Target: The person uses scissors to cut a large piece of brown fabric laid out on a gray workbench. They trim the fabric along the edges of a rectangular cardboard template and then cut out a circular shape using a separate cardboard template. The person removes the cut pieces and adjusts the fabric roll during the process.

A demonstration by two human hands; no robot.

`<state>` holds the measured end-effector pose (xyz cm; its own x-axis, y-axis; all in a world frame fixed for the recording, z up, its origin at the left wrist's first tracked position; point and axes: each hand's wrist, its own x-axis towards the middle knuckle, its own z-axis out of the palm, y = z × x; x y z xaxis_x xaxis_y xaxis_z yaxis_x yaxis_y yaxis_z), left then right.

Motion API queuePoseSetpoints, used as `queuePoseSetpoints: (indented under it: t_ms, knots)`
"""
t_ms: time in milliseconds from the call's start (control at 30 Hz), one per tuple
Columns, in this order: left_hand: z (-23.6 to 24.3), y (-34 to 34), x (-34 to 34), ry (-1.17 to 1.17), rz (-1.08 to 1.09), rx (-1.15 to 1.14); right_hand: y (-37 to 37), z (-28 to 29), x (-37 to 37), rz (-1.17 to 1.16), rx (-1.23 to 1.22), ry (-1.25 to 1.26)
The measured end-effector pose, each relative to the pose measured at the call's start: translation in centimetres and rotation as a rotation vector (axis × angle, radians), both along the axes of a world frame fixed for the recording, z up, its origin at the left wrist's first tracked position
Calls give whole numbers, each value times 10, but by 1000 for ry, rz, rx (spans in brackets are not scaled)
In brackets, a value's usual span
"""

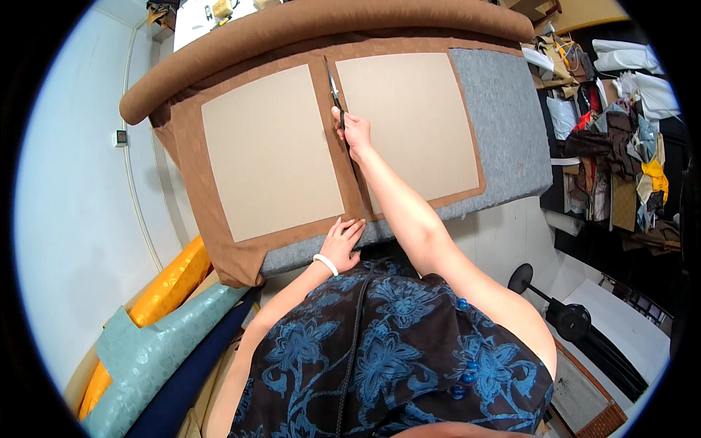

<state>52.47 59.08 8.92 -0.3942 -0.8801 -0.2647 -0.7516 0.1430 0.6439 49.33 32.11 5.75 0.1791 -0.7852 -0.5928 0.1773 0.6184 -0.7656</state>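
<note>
Brown fabric (277,241) lies over a grey felt-topped table (504,117). Two beige rectangular panels rest flat on it, a left panel (270,153) and a right panel (409,120), with a narrow brown strip between them. My right hand (354,135) grips a pair of scissors (334,86) by the dark handles, the blades pointing away from me along that strip. A dark slit runs in the fabric from the scissors toward the near edge. My left hand (345,241) lies with fingers stretched out on the fabric's near edge, by the left panel's corner, holding nothing.
A thick roll of brown fabric (321,33) spans the table's far side. Orange (171,281), pale teal (168,328) and navy rolls lean at the lower left. Shelves of jumbled fabric scraps (613,146) stand at right. Below them is a black fan-like device (573,321).
</note>
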Motion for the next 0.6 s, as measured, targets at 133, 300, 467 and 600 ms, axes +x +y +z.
queuePoseSetpoints:
  t_ms: [133,300,467,600]
  knots:
    - [-1,1,1,7,3,1,-3,-4,3,6,8,1]
    - [-3,1,3,4,-1,1,-2,-10,10,-6,-4,-38]
    - [-2,2,3,5,6,-3,-4,-11,13,-6,-23,-12]
    - [-1,0,0,51,43,-17,6,-8,-12,81,-58,19]
